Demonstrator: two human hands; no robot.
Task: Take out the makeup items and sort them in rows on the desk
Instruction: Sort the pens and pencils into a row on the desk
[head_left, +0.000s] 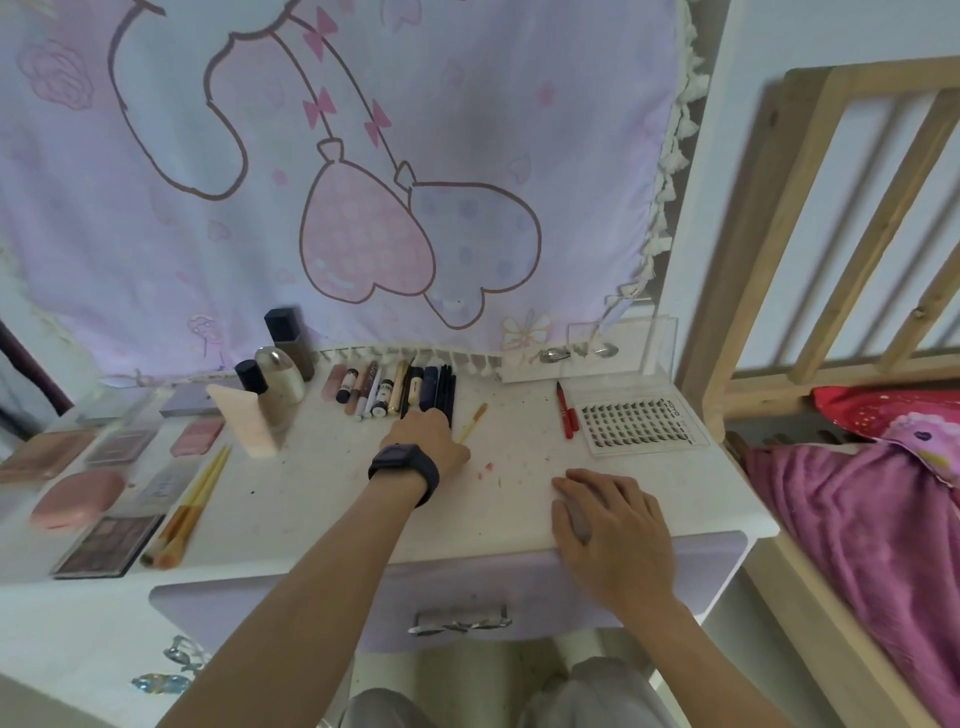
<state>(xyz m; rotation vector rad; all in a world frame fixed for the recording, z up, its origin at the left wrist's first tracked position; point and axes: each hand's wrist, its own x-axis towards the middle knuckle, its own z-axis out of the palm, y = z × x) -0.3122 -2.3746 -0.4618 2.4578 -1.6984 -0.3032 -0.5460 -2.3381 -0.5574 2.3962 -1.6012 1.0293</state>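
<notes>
While the left hand reached toward the back of the bench, its fingers were curled under and closed on the near end of a slim yellow stick, most likely a liner or fine brush; the stick slanted up and away to the right, just beside the row of pens and tubes lying side by side along the far edge; the knuckles sat against, or all but against, the dark pens at the right end of that row; the right hand lay flat near the front edge, fingers straight and a little apart, holding nothing. I judged the stick very light, stiff and thin, smooth enough to roll once let go; a pinch nearer its middle would steer it better than a hold at the end, and it wanted laying parallel to its neighbours, nudged against the last pen; off to the right a red pen lay beside a clear lash tray, apart from the row.
</notes>
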